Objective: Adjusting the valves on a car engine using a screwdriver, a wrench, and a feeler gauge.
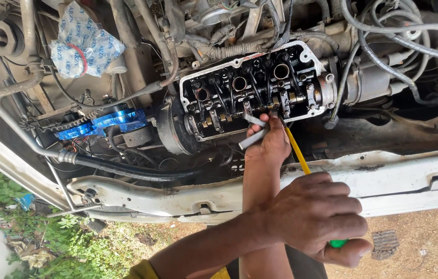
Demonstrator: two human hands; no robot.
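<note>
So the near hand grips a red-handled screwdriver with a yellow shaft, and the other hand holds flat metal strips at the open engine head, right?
Not quite. The head view shows the screwdriver's handle is green, not red. The rest holds: the shaft is yellow, and the other hand holds flat metal strips at the engine head.

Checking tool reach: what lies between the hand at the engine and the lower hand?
Head view: the yellow screwdriver shaft, from left hand up beside right hand.

Bright, even daylight — soft shadows deep in the engine bay (260,88) toward 12 o'clock; sharp focus, slight stretching at the edges.
</note>
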